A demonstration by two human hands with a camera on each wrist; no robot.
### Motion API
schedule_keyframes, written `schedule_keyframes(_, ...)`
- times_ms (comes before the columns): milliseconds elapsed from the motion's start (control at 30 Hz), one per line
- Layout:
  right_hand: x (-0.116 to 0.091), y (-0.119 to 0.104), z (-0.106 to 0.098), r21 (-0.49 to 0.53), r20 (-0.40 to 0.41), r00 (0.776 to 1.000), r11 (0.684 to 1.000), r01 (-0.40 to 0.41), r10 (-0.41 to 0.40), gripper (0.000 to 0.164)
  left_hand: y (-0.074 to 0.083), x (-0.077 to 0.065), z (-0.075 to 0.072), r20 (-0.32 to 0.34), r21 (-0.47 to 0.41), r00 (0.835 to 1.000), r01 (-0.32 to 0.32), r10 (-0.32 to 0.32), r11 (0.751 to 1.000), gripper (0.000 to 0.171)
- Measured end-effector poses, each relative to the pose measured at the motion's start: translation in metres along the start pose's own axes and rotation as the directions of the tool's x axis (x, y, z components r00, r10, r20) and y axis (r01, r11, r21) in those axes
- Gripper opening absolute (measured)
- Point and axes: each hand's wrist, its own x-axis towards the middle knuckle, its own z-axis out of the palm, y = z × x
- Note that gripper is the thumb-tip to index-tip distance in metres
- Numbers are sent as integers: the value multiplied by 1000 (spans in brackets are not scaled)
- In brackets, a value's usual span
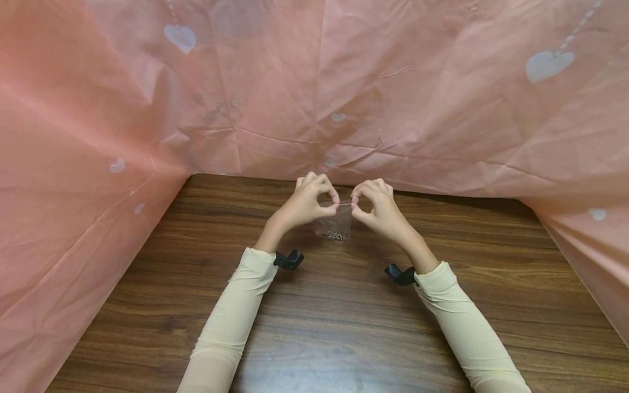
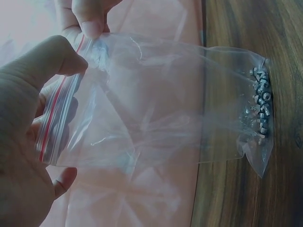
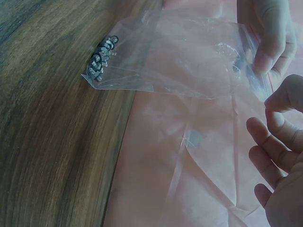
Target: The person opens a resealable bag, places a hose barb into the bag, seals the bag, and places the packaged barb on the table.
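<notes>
A clear zip-lock bag point(image 1: 334, 222) with a red seal line hangs between my two hands over the table. Several small metal screws point(image 2: 262, 101) lie bunched along its bottom. My left hand point(image 1: 310, 201) pinches the zip edge between thumb and forefinger. At the top corner on the other side, my right hand point(image 1: 378, 206) pinches that same edge with thumb and forefinger, its other fingers loosely bent. In the left wrist view the red seal strip point(image 2: 57, 104) runs straight between the hands, and the bag's body point(image 3: 184, 56) looks flat in the right wrist view.
The brown wood-grain table point(image 1: 314, 316) spreads beneath both arms. A pink sheet with white hearts point(image 1: 275, 82) rises behind the table's far edge and along both sides. Dark wrist mounts point(image 1: 289, 260) sit on both forearms.
</notes>
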Motion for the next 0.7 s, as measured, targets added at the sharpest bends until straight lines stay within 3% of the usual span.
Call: schedule_keyframes(700,0,0,-1,-15,-1,1000,1000,-2,2,11,-4,0,-4,3,-16,1000,6,-5,1000,5)
